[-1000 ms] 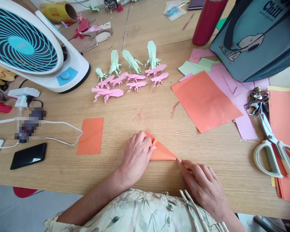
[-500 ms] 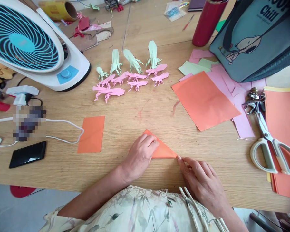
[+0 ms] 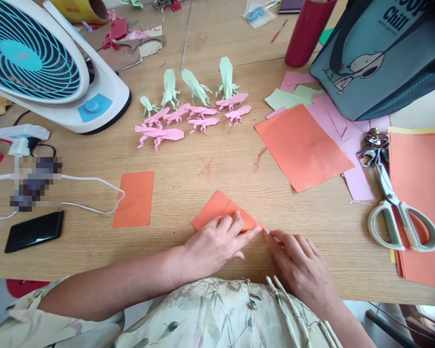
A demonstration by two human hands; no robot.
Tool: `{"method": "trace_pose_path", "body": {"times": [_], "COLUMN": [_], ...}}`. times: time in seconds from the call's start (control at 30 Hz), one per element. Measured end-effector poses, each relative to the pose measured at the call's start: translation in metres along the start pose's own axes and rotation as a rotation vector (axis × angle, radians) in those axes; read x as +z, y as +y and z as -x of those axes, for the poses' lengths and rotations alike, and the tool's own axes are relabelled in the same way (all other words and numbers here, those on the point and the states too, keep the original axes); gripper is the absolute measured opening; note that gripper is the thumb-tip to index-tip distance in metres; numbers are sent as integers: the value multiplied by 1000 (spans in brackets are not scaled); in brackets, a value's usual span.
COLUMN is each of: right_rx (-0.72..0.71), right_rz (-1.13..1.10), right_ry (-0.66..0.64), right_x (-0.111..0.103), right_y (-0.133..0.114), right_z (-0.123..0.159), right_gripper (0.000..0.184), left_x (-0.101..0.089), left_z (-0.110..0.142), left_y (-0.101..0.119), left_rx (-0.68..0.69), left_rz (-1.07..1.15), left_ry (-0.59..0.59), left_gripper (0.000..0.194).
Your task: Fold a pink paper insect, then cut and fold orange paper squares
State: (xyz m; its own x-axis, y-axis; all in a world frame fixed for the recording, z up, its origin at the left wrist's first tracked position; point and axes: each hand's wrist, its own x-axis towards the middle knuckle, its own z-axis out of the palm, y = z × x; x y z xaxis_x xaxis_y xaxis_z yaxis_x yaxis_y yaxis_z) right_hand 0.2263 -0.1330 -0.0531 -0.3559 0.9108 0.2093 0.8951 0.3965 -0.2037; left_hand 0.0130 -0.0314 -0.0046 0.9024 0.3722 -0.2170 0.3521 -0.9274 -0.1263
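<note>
A folded orange sheet of paper (image 3: pixel 213 209) lies on the table in front of me, roughly triangular, with a crease line near its top point. Across its lower edge rests my left hand (image 3: pixel 217 244), fingers spread, the index fingertip close to the right corner. That same corner is pinched between the thumb and index finger of my right hand (image 3: pixel 300 263). Part of the paper's lower side is hidden under my left hand.
Pink paper figures (image 3: pixel 166 134) and green ones (image 3: pixel 195 87) stand further back. An orange rectangle (image 3: pixel 136 200) and a phone (image 3: pixel 34 231) lie left, near a fan (image 3: pixel 105 104). Right are a large orange sheet (image 3: pixel 300 147), scissors (image 3: pixel 387 193), stacked paper (image 3: pixel 416 164) and a bag (image 3: pixel 366 87).
My left hand has slid right along the paper's lower edge toward the corner, its fingers now spread, uncovering the paper's left part. My right hand keeps its pinch. The whole view has shifted slightly.
</note>
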Motion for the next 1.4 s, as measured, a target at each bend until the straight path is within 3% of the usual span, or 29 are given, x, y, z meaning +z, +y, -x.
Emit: {"method": "trace_pose_path", "body": {"times": [0.43,0.6,0.97,1.4], "right_rx": [-14,-47,-47,-62], "right_rz": [-53,-121,-130,-129], "right_ry": [35,10,15,48], "right_x": [-2,-2,-2,-1], "right_y": [-2,-1,0,1], "right_z": [-4,-4,-1,-3], "right_gripper": [36,46,40,39], "left_x": [-5,0,13,23], "left_z": [-5,-5,-5,-1], "left_y": [3,2,1,9], "left_rx": [17,-14,34,5], "left_rz": [-59,-18,29,2], "left_ry": [-38,-16,87,50], "left_gripper": [80,81,82,88]}}
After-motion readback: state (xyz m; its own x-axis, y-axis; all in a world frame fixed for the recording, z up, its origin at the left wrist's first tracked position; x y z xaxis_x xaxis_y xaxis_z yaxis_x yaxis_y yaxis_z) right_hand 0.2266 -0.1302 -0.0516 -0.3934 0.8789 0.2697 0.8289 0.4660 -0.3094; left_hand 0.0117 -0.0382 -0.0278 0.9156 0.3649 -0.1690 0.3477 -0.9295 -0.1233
